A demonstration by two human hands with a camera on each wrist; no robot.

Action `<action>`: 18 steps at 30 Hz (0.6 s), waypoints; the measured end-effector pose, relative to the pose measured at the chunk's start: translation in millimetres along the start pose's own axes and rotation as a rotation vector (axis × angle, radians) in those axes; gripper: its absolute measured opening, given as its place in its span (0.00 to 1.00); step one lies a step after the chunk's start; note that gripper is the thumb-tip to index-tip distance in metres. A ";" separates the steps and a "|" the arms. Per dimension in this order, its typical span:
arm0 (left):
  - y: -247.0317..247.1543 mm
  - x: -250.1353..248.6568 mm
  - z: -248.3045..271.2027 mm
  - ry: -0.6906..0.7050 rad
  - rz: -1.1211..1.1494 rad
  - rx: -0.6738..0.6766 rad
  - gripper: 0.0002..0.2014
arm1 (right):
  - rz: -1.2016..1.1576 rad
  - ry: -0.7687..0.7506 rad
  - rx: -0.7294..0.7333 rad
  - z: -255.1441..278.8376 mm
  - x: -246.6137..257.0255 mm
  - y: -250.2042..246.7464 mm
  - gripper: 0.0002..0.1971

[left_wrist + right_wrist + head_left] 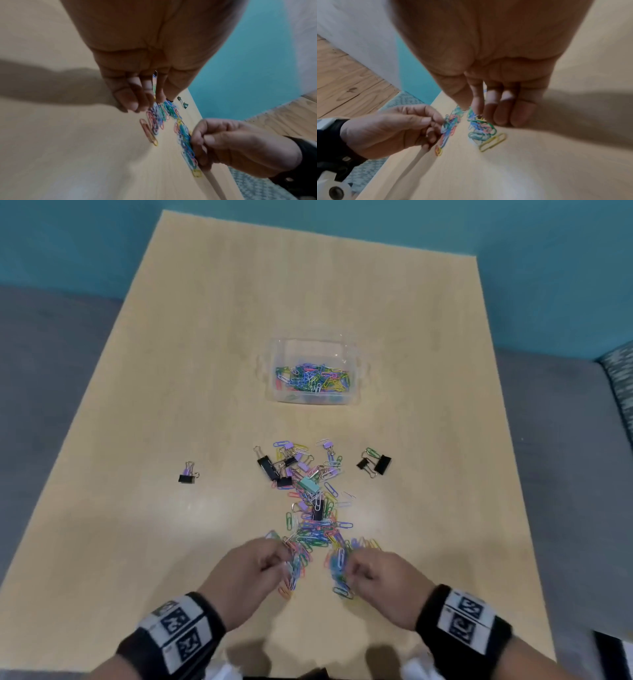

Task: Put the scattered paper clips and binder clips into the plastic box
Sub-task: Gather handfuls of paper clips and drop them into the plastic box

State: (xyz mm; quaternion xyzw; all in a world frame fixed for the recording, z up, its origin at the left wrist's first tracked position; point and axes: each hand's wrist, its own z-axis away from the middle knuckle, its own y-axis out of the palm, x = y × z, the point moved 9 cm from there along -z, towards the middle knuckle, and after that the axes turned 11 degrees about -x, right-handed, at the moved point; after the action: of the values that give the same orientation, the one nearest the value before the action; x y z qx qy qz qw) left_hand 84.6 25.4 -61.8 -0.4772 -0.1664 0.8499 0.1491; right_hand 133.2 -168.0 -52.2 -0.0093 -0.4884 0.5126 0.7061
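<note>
A clear plastic box (272,385) stands mid-table with several coloured paper clips (313,376) inside. Nearer me lies a scattered pile of paper clips and binder clips (313,501). My left hand (281,560) has its fingers curled and pinches a bunch of paper clips (449,125) at the pile's near left end. My right hand (352,569) is curled the same way, its thumb and fingers pinching a bunch of clips (186,140) at the near right end. Both hands are low over the table, about a hand's width apart.
One black binder clip (187,474) lies alone to the left of the pile, and a pair of black binder clips (375,463) to its right. The wooden table (205,354) has bare surface around the box. Grey floor and a teal wall surround it.
</note>
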 end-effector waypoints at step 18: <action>35.7 -54.2 -9.0 0.388 -0.835 -0.350 0.31 | 0.604 -0.109 -0.421 -21.4 38.5 15.5 0.31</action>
State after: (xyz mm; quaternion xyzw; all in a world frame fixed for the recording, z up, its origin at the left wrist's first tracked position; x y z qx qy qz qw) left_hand 116.0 -27.9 -40.1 -0.5369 -0.4531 0.5724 0.4229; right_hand 137.0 -122.0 -45.1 -0.2708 -0.5953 0.5857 0.4788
